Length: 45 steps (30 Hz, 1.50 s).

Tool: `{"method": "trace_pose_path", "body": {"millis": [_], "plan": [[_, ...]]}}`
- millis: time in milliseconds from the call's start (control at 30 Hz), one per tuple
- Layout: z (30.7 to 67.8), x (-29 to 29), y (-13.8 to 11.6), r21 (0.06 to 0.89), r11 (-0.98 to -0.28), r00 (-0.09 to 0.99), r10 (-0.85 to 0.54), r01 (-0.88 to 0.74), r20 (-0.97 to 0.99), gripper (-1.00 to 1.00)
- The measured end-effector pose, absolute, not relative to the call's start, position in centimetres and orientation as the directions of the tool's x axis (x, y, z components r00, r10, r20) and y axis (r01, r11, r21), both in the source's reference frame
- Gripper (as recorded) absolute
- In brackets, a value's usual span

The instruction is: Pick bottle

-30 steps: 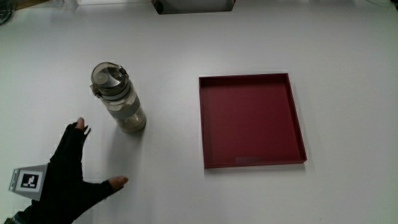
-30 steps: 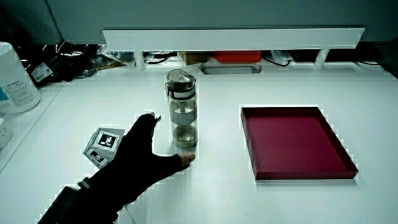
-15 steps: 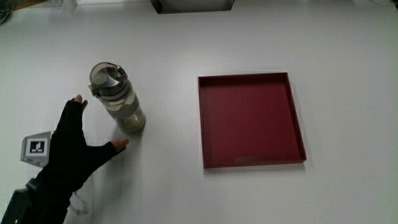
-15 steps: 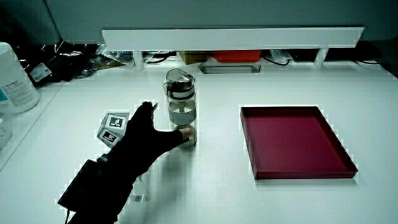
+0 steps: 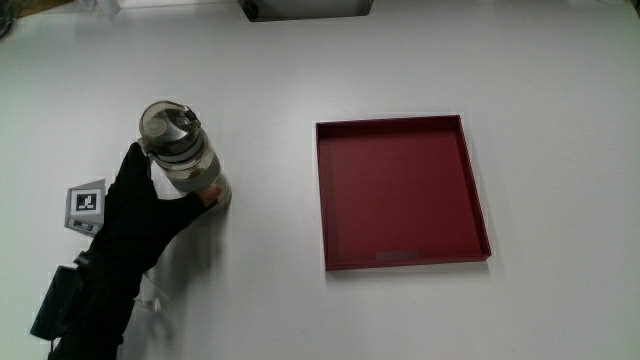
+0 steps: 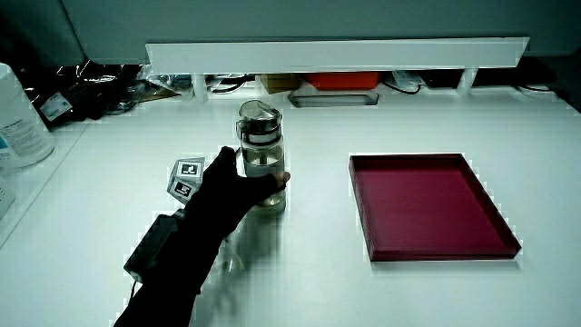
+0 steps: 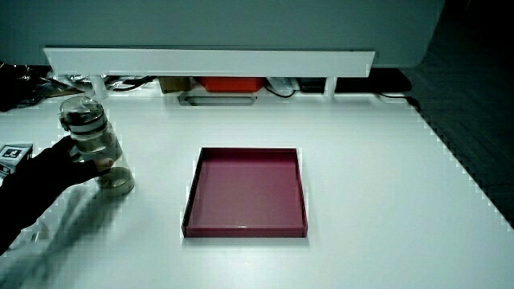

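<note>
The bottle [image 5: 178, 150] stands upright on the table [image 5: 270, 310], beside the red tray [image 5: 319, 190] but well apart from it, and about as near to the person as the tray's middle. The hand [image 5: 140, 210] reaches it from the person's side, forearm low over the table. The thumb is on the tray-facing side of the clear body and the other fingers go round the side away from the tray. The grip sits at mid-height, below the dark lid, probably because the body is straight and easy to span there. The hand looks closed on the bottle. The bottle's base appears to rest on the table, so I judge the lift has not begun.

The main view shows the flip lid from above and the patterned cube [image 5: 86, 199] on the back of the hand. It hides how high the grip sits. In a side view [image 6: 259, 150] the thumb tip [image 6: 283, 178] shows pressed against the body. In a side view [image 7: 90, 128] the glove [image 7: 40, 181] covers part of the body, and the low partition [image 7: 209, 58] shows.
</note>
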<state>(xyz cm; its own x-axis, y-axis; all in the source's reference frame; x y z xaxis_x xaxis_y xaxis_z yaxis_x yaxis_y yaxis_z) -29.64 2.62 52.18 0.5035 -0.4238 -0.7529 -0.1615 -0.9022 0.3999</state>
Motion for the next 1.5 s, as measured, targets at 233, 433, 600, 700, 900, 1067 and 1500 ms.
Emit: {"method": "trace_pose_path", "body": {"millis": [233, 433, 600, 700, 900, 1067, 1500], "plan": [[53.4, -28.8, 2.2, 0.398, -0.899, 0.463, -0.435, -0.181, -0.772, 0.0], [53.5, -28.5, 2.3, 0.398, -0.894, 0.421, -0.449, -0.209, -0.788, 0.0], [53.4, -28.5, 2.7, 0.39, -0.89, 0.404, -0.455, -0.235, -0.794, 0.0], [53.5, -28.7, 3.0, 0.356, -0.901, 0.394, -0.43, -0.25, -0.812, 0.0], [53.4, -28.8, 3.7, 0.254, -0.922, 0.399, -0.359, -0.292, -0.844, 0.29], [53.0, -28.7, 4.0, 0.199, -0.924, 0.43, -0.332, -0.325, -0.84, 0.59], [51.1, -27.7, 3.4, 0.141, -0.95, 0.454, -0.259, -0.278, -0.852, 1.0]]}}
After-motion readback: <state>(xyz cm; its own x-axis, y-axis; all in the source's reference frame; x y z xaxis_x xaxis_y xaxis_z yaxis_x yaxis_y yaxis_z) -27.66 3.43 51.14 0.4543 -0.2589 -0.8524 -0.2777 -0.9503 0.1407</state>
